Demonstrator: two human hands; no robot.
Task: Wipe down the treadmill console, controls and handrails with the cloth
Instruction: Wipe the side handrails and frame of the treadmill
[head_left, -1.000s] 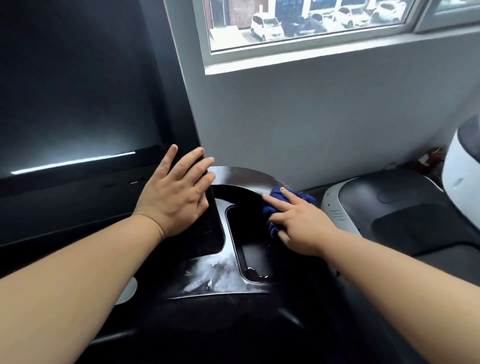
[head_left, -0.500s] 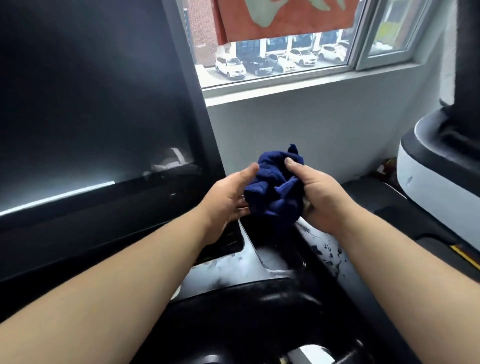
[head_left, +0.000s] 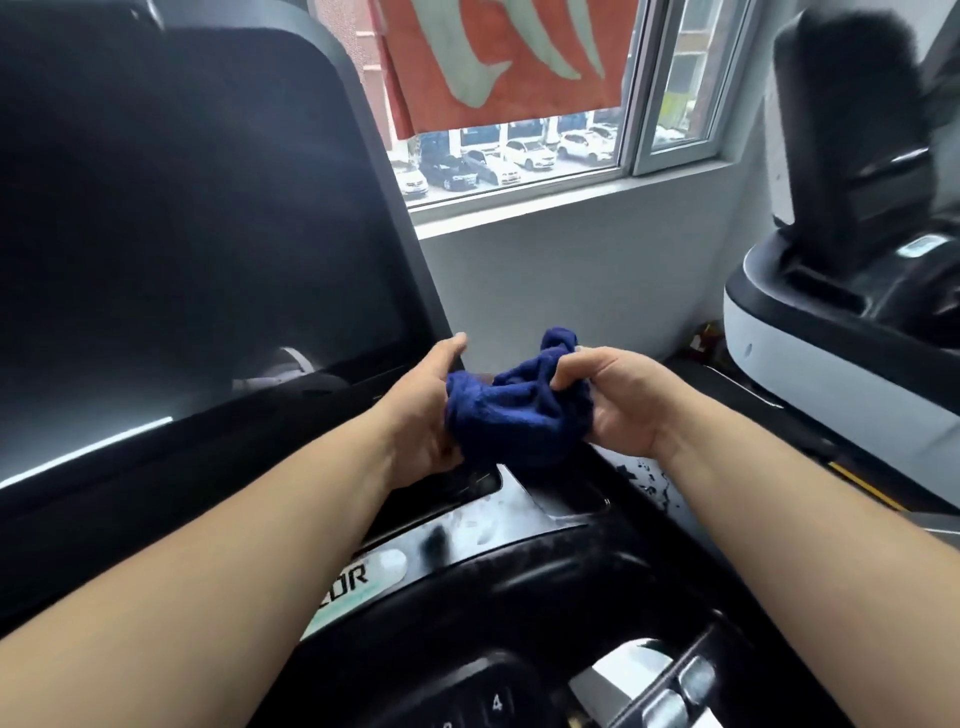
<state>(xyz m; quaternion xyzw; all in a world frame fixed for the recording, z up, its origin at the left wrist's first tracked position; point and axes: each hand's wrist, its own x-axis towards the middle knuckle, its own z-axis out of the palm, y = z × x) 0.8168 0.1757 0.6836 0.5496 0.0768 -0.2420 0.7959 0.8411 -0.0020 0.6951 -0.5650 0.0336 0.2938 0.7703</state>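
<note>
The console (head_left: 519, 525) is a glossy black surface with recessed trays. It shows grey smears at its centre and pale specks (head_left: 647, 480) along its right edge. The dark screen (head_left: 182, 218) rises at the left. Behind it, a grey wall (head_left: 571, 275) carries a window (head_left: 631, 104). Parked cars (head_left: 524, 153) are visible through the glass, and a red banner (head_left: 498, 57) covers the upper pane.

The cloth (head_left: 514, 415), dark blue and bunched, is held clear of the console, above a tray, between both hands. The left hand (head_left: 421, 415) grips its left side with the thumb raised; its fingers are largely hidden behind the cloth. The right hand (head_left: 618, 400) pinches the right side between the thumb and curled fingers.

The left forearm partly covers the label (head_left: 358, 579); only the letters "OR" read clearly. The bottom edge cuts off the keypad (head_left: 497, 702), where one key reads "4". The silver buttons (head_left: 675, 696) beside it are blurred.

A second machine (head_left: 831, 338), white and black, stands to the right, near the wall; its upper part is blurred. Both forearms cross the console and block much of its near half.
</note>
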